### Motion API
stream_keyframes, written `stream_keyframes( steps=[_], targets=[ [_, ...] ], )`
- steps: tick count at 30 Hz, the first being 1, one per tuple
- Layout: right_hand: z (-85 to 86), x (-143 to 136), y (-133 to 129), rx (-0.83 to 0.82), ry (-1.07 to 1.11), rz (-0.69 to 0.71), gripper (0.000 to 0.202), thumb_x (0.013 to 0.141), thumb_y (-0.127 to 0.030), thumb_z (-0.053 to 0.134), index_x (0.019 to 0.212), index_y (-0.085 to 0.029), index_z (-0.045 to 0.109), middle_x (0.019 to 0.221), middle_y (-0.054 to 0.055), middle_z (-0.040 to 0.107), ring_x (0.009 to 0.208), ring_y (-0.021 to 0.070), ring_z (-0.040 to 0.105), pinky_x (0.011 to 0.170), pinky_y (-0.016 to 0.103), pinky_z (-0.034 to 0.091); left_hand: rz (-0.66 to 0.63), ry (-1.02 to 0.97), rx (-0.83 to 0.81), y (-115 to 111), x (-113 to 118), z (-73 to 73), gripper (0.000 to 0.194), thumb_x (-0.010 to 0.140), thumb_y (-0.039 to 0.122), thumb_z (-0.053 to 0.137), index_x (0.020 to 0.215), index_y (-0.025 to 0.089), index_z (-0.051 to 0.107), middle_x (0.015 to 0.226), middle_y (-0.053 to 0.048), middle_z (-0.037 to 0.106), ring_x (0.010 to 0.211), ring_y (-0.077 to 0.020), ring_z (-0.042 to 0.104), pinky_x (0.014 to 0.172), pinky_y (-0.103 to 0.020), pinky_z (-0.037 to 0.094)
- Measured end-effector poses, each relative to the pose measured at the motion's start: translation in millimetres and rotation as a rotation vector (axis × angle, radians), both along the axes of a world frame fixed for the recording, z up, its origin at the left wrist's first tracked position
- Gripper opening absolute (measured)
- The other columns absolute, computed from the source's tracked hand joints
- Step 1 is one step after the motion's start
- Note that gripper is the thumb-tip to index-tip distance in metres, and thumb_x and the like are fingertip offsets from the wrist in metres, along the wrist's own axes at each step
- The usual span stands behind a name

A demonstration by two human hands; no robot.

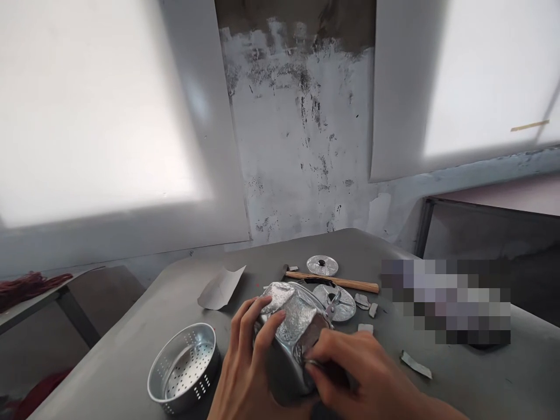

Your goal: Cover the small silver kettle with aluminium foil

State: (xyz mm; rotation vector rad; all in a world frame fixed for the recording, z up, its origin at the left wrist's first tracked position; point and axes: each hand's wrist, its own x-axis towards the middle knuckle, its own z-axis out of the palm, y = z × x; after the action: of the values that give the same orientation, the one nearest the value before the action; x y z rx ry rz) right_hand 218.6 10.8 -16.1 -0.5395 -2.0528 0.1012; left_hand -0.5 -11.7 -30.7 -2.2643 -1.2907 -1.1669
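Observation:
A dented silver metal pot [291, 318] lies tipped toward me at the table's near side, its crumpled base facing up. My left hand [247, 350] is wrapped round the pot's left side, fingertips pressed on the crumpled metal. At the lower right edge of the pot, my right hand [345, 367] is closed in a pinch. What its fingertips hold is mostly hidden; a thin edge shows between them. Just behind the pot are a dark curved handle [315, 282] and a round metal lid [343, 303].
A perforated metal basket [164, 373] stands at left, a bent grey sheet [222, 289] behind it. A wooden-handled hammer [350, 283] and a metal disc with a dark knob [322, 265] lie farther back. Scraps [415, 365] lie at right, near a pixelated area.

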Motion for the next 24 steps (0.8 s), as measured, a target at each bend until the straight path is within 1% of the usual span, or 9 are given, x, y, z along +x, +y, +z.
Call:
stream_keyframes(
  steps=[2,3,6,9,11,14,16,21,24],
  targets=[
    [1.7,-2.2,-5.0,0.038,0.003,0.024,0.014,0.092,-0.011,0.054,0.089,-0.024,0.056,0.063,-0.009,0.062,0.047,0.0064,0.058,0.049,0.018,0.041,-0.02,-0.006,0.025,2.4,-1.1,-5.0,0.092,0.067,0.031,0.086,0.149,0.029,0.043,0.154,-0.017,0.048,0.143,-0.0426,0.049,0.098,-0.054,0.061],
    [3.5,-1.0,-6.4,0.06,0.016,0.012,0.015,0.093,-0.01,0.053,0.091,-0.024,0.057,0.063,-0.009,0.063,0.047,0.0068,0.059,0.05,0.018,0.042,0.001,-0.015,0.01,4.2,-2.2,-7.6,0.095,0.067,0.032,0.087,0.15,0.03,0.042,0.155,-0.017,0.048,0.144,-0.0425,0.047,0.101,-0.056,0.06],
    [9.4,8.0,-3.7,0.069,0.068,-0.089,0.014,0.096,-0.012,0.055,0.094,-0.025,0.058,0.066,-0.008,0.065,0.049,0.0086,0.062,0.051,0.018,0.046,-0.028,0.014,0.03,9.7,-7.1,-13.5,0.105,0.062,0.047,0.094,0.152,0.029,0.041,0.154,-0.018,0.049,0.143,-0.0443,0.048,0.098,-0.058,0.061],
    [9.2,12.7,4.1,0.002,0.103,-0.179,0.016,0.1,-0.015,0.055,0.087,-0.025,0.056,0.061,-0.008,0.059,0.047,0.0091,0.058,0.048,0.018,0.046,-0.022,0.013,0.013,11.5,-9.7,-15.3,0.111,0.06,0.055,0.096,0.153,0.031,0.041,0.154,-0.018,0.049,0.143,-0.0446,0.049,0.097,-0.057,0.062],
    [3.4,9.1,6.3,0.014,0.064,-0.17,0.018,0.099,-0.013,0.053,0.085,-0.025,0.054,0.06,-0.008,0.057,0.046,0.0083,0.056,0.048,0.018,0.044,-0.018,-0.001,0.001,10.4,-9.5,-15.3,0.109,0.062,0.054,0.096,0.153,0.032,0.041,0.155,-0.018,0.048,0.145,-0.0442,0.048,0.1,-0.057,0.061],
    [-7.0,1.2,3.8,0.044,-0.035,-0.031,0.016,0.096,-0.01,0.052,0.089,-0.024,0.054,0.065,-0.008,0.062,0.048,0.0065,0.058,0.049,0.017,0.042,-0.005,0.003,0.008,8.8,-9.4,-15.5,0.09,0.076,0.043,0.088,0.153,0.033,0.042,0.157,-0.016,0.048,0.148,-0.0412,0.046,0.102,-0.054,0.061],
    [-7.8,0.7,1.0,0.04,-0.038,0.03,0.014,0.096,-0.01,0.052,0.093,-0.024,0.055,0.066,-0.008,0.062,0.048,0.0057,0.057,0.049,0.017,0.041,0.012,0.018,0.011,8.9,-10.3,-15.9,0.083,0.081,0.037,0.083,0.153,0.032,0.042,0.158,-0.015,0.048,0.148,-0.0394,0.047,0.1,-0.051,0.062],
    [8.8,12.4,2.4,0.045,0.09,-0.167,0.015,0.099,-0.013,0.055,0.09,-0.025,0.057,0.063,-0.008,0.06,0.049,0.0084,0.059,0.052,0.017,0.046,0.005,0.032,0.001,9.4,-10.8,-16.5,0.103,0.068,0.055,0.093,0.154,0.03,0.041,0.157,-0.018,0.048,0.146,-0.0437,0.047,0.099,-0.056,0.062],
    [7.0,7.9,4.5,0.028,0.058,-0.148,0.018,0.098,-0.012,0.053,0.085,-0.024,0.054,0.061,-0.008,0.06,0.047,0.0079,0.057,0.048,0.017,0.044,0.004,0.038,0.029,8.9,-9.3,-18.9,0.098,0.071,0.052,0.091,0.154,0.031,0.042,0.156,-0.018,0.048,0.145,-0.044,0.048,0.098,-0.056,0.063]
  ],
)
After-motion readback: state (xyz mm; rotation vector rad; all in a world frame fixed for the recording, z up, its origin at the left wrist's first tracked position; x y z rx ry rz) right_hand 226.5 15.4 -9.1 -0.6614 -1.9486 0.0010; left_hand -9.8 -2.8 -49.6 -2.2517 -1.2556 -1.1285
